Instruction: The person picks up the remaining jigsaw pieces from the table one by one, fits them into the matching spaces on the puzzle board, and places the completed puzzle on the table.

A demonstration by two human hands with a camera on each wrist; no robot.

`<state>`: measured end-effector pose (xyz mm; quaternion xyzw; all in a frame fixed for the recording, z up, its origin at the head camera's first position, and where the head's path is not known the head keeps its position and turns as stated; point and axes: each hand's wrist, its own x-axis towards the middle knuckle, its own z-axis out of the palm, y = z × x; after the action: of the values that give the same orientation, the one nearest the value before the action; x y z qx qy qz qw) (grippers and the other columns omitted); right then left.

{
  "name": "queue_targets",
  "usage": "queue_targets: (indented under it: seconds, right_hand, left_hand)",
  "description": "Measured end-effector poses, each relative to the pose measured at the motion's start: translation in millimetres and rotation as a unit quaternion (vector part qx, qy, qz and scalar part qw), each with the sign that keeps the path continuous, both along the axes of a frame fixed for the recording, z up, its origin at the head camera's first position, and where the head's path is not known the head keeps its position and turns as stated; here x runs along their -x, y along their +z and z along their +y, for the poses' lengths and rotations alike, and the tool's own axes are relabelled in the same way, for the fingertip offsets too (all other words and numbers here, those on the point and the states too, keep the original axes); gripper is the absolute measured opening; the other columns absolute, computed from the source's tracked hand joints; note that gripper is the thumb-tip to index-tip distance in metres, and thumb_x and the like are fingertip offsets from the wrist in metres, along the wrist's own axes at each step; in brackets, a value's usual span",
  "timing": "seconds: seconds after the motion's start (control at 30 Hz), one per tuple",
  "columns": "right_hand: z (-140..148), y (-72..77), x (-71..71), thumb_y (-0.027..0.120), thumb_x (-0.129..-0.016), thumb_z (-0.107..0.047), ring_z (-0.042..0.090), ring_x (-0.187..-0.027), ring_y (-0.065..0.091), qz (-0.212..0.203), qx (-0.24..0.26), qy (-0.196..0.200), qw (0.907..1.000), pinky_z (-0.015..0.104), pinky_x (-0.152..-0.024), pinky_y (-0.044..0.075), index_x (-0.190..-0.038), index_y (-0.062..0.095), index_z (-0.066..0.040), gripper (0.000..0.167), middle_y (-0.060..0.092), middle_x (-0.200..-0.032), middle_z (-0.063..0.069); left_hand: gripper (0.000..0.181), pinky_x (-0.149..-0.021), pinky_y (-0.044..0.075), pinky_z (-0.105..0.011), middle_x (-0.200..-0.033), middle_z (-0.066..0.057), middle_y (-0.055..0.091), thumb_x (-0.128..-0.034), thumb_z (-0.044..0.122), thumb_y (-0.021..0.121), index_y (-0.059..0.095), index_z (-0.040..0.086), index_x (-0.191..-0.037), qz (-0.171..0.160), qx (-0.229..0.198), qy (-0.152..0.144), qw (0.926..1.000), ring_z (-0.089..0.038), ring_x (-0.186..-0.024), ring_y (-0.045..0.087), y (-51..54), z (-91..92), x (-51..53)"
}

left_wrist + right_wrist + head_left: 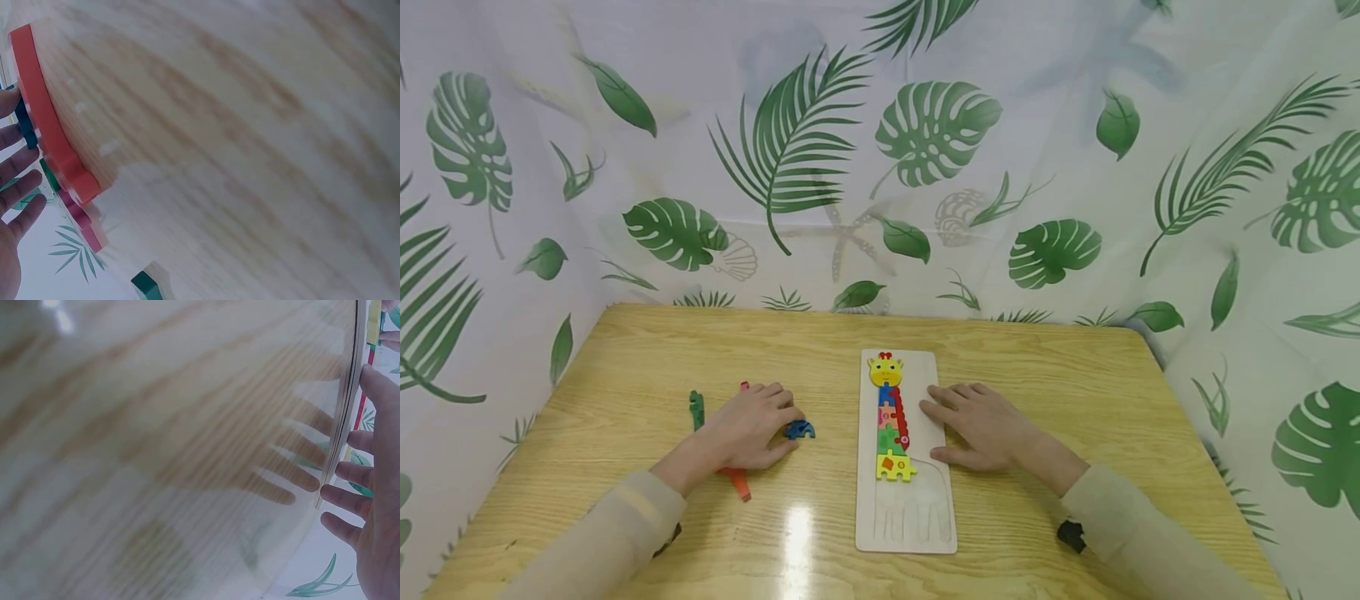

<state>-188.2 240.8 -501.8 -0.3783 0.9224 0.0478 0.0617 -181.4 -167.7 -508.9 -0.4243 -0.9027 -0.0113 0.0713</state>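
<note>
A wooden giraffe puzzle board [906, 517] lies upright on the table, its lower recesses bare. A yellow giraffe head [886, 372], blue, pink, green and yellow neck pieces and a red mane strip [901, 417] sit in it. My left hand [748, 429] reaches over loose pieces, its fingers loosely extended beside a dark blue piece [800, 429]; the left wrist view shows fingertips close to that piece [25, 125], contact unclear. My right hand [981, 429] rests with spread fingers at the board's right edge [347, 394].
Left of the board lie a green piece [697, 408] and an orange-red piece [740, 485], partly under the left hand. A pink-red piece [81, 219] shows behind the orange one. Leaf-printed curtain [820, 167] surrounds the wooden table [1037, 533].
</note>
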Motion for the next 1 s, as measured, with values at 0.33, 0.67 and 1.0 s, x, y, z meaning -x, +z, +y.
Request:
queue_targets:
  seconds: [0.33,0.67,1.0]
  right_hand:
    - [-2,1.7,4.1,0.05,-0.1,-0.071,0.037,-0.145,0.053,0.007,0.005,0.011,0.9999,0.058,-0.12,0.044,-0.159,0.048,-0.02,0.078,0.05,-0.163,0.011]
    - [-1,7.6,7.5,0.053,-0.099,-0.069,0.036,-0.144,0.054,0.011,0.007,0.012,0.9998,0.057,-0.119,0.046,-0.155,0.053,-0.02,0.075,0.053,-0.161,0.011]
    - [1,5.3,7.8,0.056,-0.098,-0.067,0.037,-0.145,0.053,0.009,0.018,-0.006,0.9998,0.058,-0.121,0.043,-0.156,0.053,-0.019,0.075,0.052,-0.162,0.012]
  left_hand:
    - [0.034,-0.089,0.057,-0.042,-0.108,-0.003,0.072,-0.0972,0.045,0.072,0.075,0.016,-0.114,0.006,-0.006,0.004,1.0,-0.023,-0.1,0.065,0.0,-1.0,-0.8]
    - [0.035,-0.089,0.057,-0.041,-0.106,0.0,0.071,-0.098,0.048,0.071,0.074,0.017,-0.114,0.004,-0.019,0.001,0.9998,-0.02,-0.098,0.065,3.5,5.8,-2.6]
    - [0.035,-0.095,0.058,-0.042,-0.108,-0.001,0.072,-0.0985,0.046,0.069,0.074,0.016,-0.116,-0.02,-0.025,0.0,0.9995,-0.02,-0.102,0.065,3.5,17.8,-8.0]
